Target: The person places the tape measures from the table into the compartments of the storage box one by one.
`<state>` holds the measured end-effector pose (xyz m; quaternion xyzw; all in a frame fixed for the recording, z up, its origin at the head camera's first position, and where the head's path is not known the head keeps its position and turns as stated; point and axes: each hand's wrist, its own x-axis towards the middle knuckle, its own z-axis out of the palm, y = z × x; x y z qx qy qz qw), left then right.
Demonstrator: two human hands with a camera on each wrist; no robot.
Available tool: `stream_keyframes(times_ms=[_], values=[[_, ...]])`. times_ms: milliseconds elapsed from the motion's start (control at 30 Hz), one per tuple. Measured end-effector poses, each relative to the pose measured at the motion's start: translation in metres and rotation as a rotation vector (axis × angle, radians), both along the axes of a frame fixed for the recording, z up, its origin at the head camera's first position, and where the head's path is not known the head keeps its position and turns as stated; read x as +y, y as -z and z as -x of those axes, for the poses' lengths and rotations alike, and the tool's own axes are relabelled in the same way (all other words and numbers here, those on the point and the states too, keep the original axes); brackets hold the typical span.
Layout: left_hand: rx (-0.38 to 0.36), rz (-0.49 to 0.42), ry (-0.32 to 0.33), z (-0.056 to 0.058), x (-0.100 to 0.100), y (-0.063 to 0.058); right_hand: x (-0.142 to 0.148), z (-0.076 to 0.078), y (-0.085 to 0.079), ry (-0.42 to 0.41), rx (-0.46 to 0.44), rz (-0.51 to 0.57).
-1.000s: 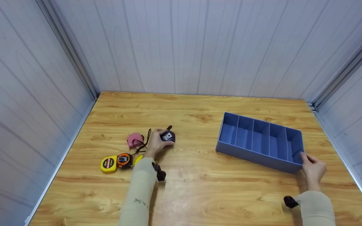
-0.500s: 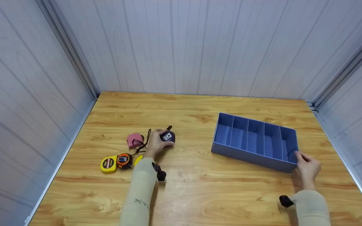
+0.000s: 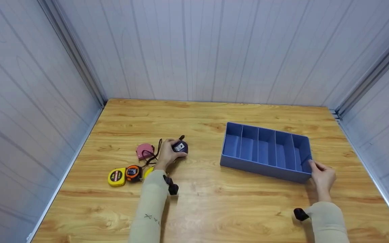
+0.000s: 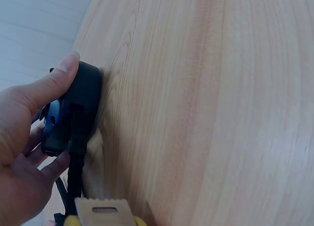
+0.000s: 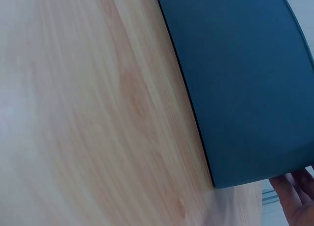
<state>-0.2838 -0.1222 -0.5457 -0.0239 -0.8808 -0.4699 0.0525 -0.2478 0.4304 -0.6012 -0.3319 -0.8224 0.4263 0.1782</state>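
My left hand point(image 3: 168, 153) grips a dark tape measure point(image 3: 181, 146) on the table, left of the middle. In the left wrist view the thumb lies along one side of the dark tape measure point(image 4: 86, 100), with fingers on the other, and its black strap hangs down. My right hand point(image 3: 323, 177) pinches the near right corner of a blue divided box point(image 3: 265, 168), thumb at the rim. Several compartments in the box stand in a row with nothing in them. Only the long side of the box point(image 5: 245, 88) shows in the right wrist view, with fingertips at its end.
Left of my left hand lie a pink tape measure point(image 3: 144, 151) with a black strap, an orange-and-black one point(image 3: 133, 172) and a yellow one point(image 3: 116, 177). Another yellow tape measure point(image 3: 148, 172) is partly hidden by my left forearm. Panel walls enclose the wooden table point(image 3: 214, 209).
The blue box has slid left across the table, with my right hand moving along at its corner. My left hand and the dark tape measure have stayed in place.
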Motion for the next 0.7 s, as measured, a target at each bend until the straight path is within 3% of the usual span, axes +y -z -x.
stream_keyframes(times_ms=[133, 700], values=[[0.000, -0.010, -0.003, 0.000, 0.000, 0.000, -0.008, 0.001, -0.001, -0.010, 0.010, 0.013], [-0.042, -0.026, -0.010, 0.000, 0.000, -0.001, -0.051, -0.010, -0.038, -0.028, 0.048, 0.036]])
